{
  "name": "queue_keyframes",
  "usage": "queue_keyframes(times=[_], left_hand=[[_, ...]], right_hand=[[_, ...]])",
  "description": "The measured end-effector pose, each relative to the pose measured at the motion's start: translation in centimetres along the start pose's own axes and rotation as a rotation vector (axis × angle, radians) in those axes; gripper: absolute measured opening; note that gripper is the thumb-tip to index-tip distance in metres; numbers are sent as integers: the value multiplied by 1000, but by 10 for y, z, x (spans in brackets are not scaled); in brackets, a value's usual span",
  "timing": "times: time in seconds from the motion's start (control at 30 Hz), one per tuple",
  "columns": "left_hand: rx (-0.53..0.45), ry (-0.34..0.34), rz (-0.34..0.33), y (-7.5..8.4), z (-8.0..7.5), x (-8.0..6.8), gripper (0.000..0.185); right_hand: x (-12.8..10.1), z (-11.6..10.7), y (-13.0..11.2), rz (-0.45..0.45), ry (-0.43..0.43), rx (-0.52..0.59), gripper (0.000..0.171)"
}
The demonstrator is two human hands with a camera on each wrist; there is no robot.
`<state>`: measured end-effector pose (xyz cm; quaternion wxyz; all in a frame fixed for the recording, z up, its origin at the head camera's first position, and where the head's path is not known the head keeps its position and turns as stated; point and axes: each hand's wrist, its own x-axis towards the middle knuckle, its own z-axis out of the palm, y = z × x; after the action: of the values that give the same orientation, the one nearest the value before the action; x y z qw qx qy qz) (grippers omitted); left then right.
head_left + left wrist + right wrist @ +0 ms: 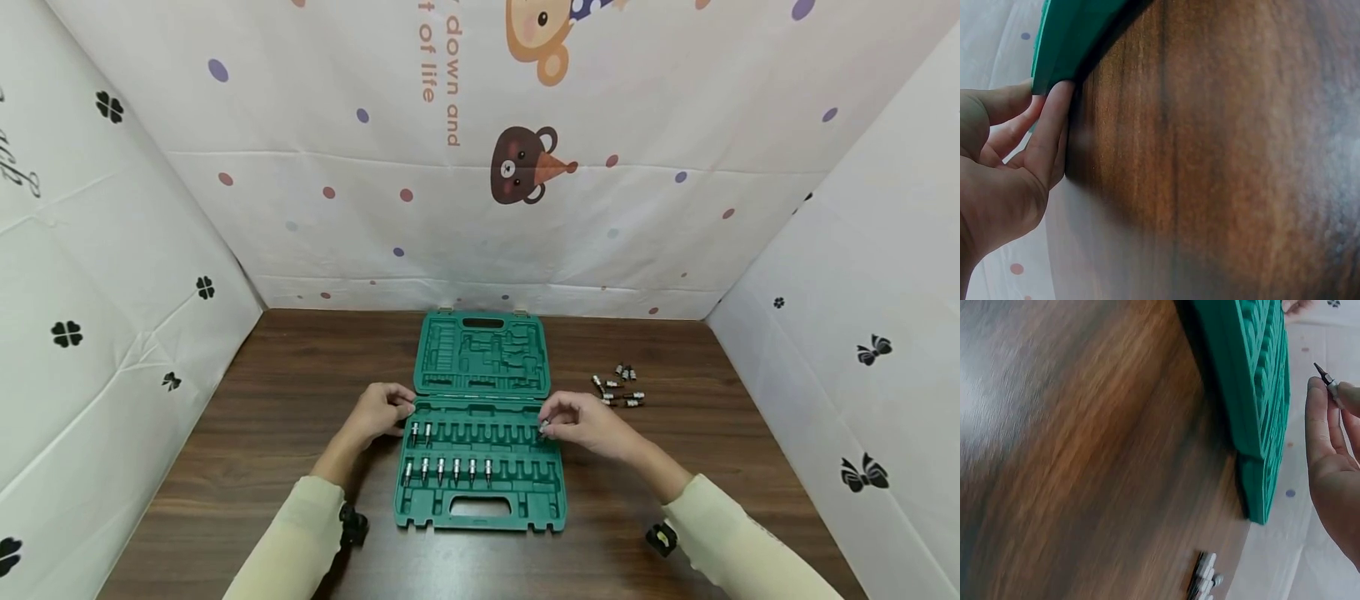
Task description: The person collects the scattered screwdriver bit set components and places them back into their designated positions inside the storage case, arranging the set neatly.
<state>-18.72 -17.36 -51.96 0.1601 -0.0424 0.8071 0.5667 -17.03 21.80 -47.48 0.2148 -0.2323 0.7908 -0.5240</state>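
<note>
Table [300, 400]: brown wood, walled by cloth, bare at 9 o'clock.
Case [480, 500]: green, open, centre.
Left hand [378, 412]: fingers resting straight against case edge.
Right hand [588, 425]: pinching bit [543, 428] over case's 3 o'clock edge.
Loose bits [618, 387]: at 2 o'clock.

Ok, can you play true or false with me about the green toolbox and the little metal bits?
1. The green case lies open on the wooden table. True.
2. The right hand pinches a small bit. True.
3. The left hand holds a hammer. False: it only touches the case's left edge.
4. Loose bits lie left of the case. False: they lie to its right.
5. Every slot in the case is filled. False: many are empty.
</note>
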Motion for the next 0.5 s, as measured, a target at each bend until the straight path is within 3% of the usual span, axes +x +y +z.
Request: queue_keyframes(times=[0.5], left_hand=[[0,-3,11,-3,0,2,18]], right_hand=[[3,27,0,-13,-78,-109,14]])
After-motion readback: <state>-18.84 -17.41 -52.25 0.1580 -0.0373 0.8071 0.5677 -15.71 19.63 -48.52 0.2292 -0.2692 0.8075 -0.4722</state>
